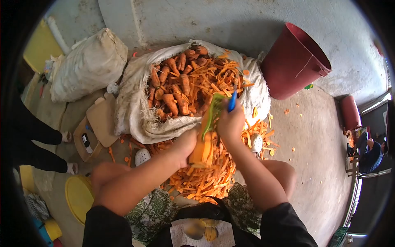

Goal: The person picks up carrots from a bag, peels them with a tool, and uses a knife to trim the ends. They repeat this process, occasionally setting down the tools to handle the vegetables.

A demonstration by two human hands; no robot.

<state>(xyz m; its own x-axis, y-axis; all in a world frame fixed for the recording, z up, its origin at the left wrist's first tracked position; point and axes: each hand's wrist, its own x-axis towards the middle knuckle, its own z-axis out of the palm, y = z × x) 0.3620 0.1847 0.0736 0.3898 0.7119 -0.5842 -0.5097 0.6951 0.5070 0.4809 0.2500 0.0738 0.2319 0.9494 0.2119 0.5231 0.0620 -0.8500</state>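
Observation:
My left hand [187, 147] is closed around a peeled carrot [201, 153], held low over the heap of peelings. In my right hand [231, 124] is a green peeler [212, 113], slanted across the carrot's upper end and slightly blurred. A blue handle [233, 101], seemingly of a small knife, also sticks up from the right hand's fingers. Just beyond both hands, a white woven sack [138, 92] lies open with unpeeled carrots [181, 101] and orange strips inside. Long carrot peelings [201, 181] are piled on the floor between my legs.
A tall red bin [284, 61] leans by the wall, right of the sack. On the left are a full white sack [90, 66], an opened cardboard box [87, 142], a yellow lid [78, 197] and a person's dark-clothed legs [37, 138]. Someone sits at the far right [370, 154].

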